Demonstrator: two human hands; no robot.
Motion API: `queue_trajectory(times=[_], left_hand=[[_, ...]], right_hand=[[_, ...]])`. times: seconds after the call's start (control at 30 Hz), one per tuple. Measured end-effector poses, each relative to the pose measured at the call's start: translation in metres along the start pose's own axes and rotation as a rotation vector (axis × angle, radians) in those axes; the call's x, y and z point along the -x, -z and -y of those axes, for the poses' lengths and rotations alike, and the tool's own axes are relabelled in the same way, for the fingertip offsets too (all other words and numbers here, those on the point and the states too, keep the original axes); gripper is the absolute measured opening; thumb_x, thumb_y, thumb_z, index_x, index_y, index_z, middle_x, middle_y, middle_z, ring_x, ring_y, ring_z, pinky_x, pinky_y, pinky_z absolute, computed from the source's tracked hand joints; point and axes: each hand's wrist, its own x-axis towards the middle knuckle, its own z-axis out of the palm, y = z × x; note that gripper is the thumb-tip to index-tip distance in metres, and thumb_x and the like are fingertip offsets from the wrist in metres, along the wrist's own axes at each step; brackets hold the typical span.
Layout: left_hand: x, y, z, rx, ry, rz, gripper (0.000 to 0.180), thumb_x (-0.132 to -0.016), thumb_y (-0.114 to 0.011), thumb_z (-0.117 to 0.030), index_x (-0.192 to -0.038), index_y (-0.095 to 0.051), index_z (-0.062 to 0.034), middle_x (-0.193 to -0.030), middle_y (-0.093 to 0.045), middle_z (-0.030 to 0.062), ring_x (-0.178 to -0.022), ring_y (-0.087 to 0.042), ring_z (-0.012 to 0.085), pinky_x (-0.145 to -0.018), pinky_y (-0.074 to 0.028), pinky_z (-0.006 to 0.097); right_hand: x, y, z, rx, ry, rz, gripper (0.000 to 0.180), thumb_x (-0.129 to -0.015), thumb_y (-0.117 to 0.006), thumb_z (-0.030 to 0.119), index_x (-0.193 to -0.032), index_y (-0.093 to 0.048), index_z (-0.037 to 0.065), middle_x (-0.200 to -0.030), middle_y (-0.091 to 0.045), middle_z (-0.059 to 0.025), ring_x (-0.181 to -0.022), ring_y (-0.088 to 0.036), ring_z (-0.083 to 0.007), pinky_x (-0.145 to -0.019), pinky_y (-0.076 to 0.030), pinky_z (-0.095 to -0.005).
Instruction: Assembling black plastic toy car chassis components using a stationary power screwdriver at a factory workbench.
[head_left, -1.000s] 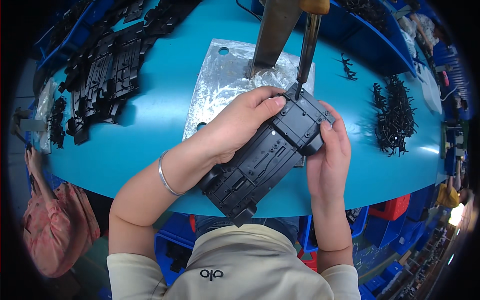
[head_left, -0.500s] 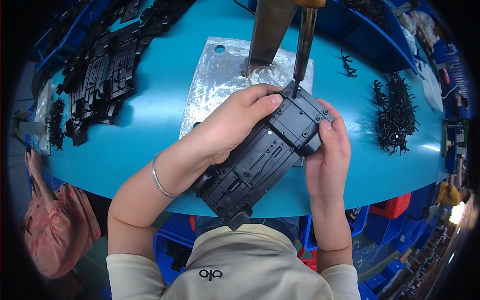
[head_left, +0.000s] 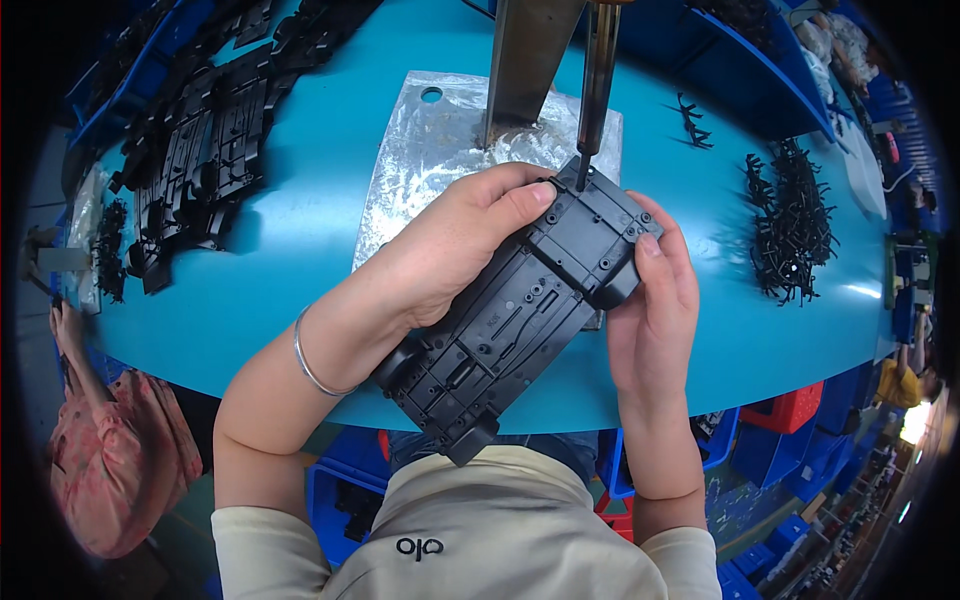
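A long black plastic chassis part (head_left: 520,310) is held tilted over the near edge of the blue table (head_left: 300,250). My left hand (head_left: 450,245) grips its left side, thumb on the upper edge. My right hand (head_left: 655,310) clasps its right end, fingers on top. A vertical screwdriver bit (head_left: 590,110) hangs from above, and its tip touches the part's far corner.
A grey metal post (head_left: 525,60) stands on a silvery plate (head_left: 420,160) behind the part. Several black chassis parts (head_left: 200,130) are heaped at the far left. Loose black small pieces (head_left: 790,220) lie at the right. A person in pink (head_left: 110,450) is at the lower left.
Both hands have kept their hold on the part under the bit. The part has shifted only slightly, if at all.
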Motion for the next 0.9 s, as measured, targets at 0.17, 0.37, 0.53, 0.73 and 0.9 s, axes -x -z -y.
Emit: queue_trajectory(times=[0.17,0.37,0.53,0.73,0.9], left_hand=[[0.001,0.000,-0.001,0.005,0.005,0.011,0.036,-0.082,-0.045,-0.022,-0.106,-0.041,0.0040,-0.093,-0.050,0.0080,-0.085,-0.048,0.0113,-0.075,-0.039,0.022],[0.003,-0.003,0.014,0.037,-0.060,-0.004,0.037,-0.081,-0.045,-0.023,-0.107,-0.040,0.0025,-0.096,-0.049,0.0076,-0.090,-0.046,0.0127,-0.080,-0.035,0.024],[0.017,-0.014,0.022,0.005,0.013,0.044,0.039,-0.082,-0.044,-0.025,-0.110,-0.037,0.0001,-0.096,-0.048,0.0074,-0.087,-0.047,0.0119,-0.075,-0.039,0.024],[0.043,-0.041,0.032,-0.145,-0.234,0.029,0.031,-0.084,-0.039,-0.018,-0.109,-0.035,-0.0006,-0.083,-0.053,0.0082,-0.073,-0.050,0.0097,-0.062,-0.041,0.021],[0.069,-0.066,0.033,-0.582,-0.603,-0.094,0.030,-0.081,-0.042,-0.012,-0.110,-0.038,-0.0041,-0.086,-0.053,0.0153,-0.079,-0.054,0.0234,-0.068,-0.041,0.028]], right_hand=[[0.000,0.000,0.000,0.006,0.018,0.014,0.032,-0.080,-0.040,0.015,-0.107,-0.038,-0.003,-0.097,-0.048,-0.0103,-0.089,-0.047,-0.0145,-0.077,-0.039,-0.0258],[0.001,0.007,0.001,-0.076,-0.057,0.009,0.031,-0.077,-0.043,0.006,-0.107,-0.037,0.001,-0.089,-0.052,-0.0075,-0.082,-0.048,-0.0115,-0.075,-0.036,-0.0241],[0.017,0.020,0.004,-0.074,-0.089,0.005,0.033,-0.075,-0.042,0.003,-0.107,-0.037,0.001,-0.085,-0.052,-0.0076,-0.079,-0.049,-0.0112,-0.072,-0.039,-0.0235],[0.041,0.028,0.012,-0.132,-0.028,0.077,0.033,-0.074,-0.042,0.003,-0.107,-0.037,-0.001,-0.090,-0.051,-0.0100,-0.083,-0.050,-0.0137,-0.072,-0.041,-0.0256],[0.057,0.037,0.027,-0.101,0.083,0.214,0.036,-0.070,-0.047,0.008,-0.103,-0.038,-0.002,-0.092,-0.051,-0.0106,-0.083,-0.050,-0.0137,-0.071,-0.041,-0.0231]])
